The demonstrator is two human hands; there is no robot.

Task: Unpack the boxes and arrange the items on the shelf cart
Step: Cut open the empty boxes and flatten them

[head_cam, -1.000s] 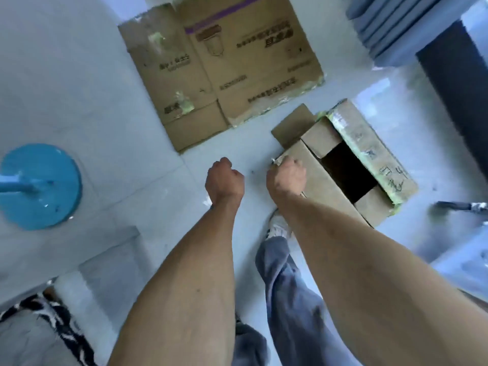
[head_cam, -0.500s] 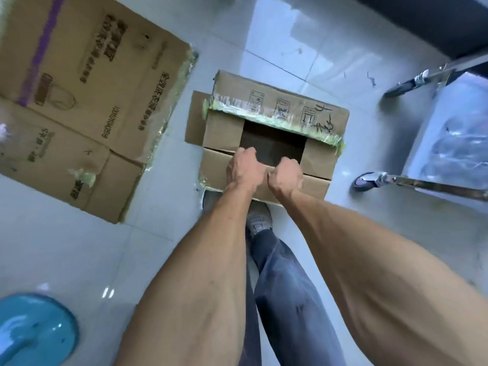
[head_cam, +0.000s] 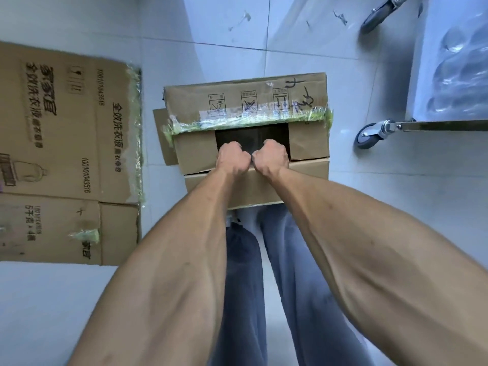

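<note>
1. the box [head_cam: 245,143] sits on the tiled floor [head_cam: 343,207] at centre frame, straight ahead at 12 o'clock from my knees, with the legs behind its near side.
2. step in hand, as i judge it: opening the box. the far flap [head_cam: 245,101] is folded back, two short side flaps lie partly across the mouth, and a dark opening shows between them. i cannot make out any contents.
3. left hand [head_cam: 233,158] and right hand [head_cam: 270,157] are both curled into fists, knuckles nearly touching, at the inner edge of the near flap [head_cam: 303,178]. they appear to grip that edge, though the fingers are hidden.
4. next move, in my view: draw the near flap toward 6 o'clock, then spread the side flaps.
5. the box's long axis runs 9 to 3 o'clock; its mouth faces up.
6. a flattened carton [head_cam: 66,154] lies at 9 o'clock. the shelf cart [head_cam: 449,75], with a caster [head_cam: 369,134], stands at 2 o'clock, near the box.
</note>
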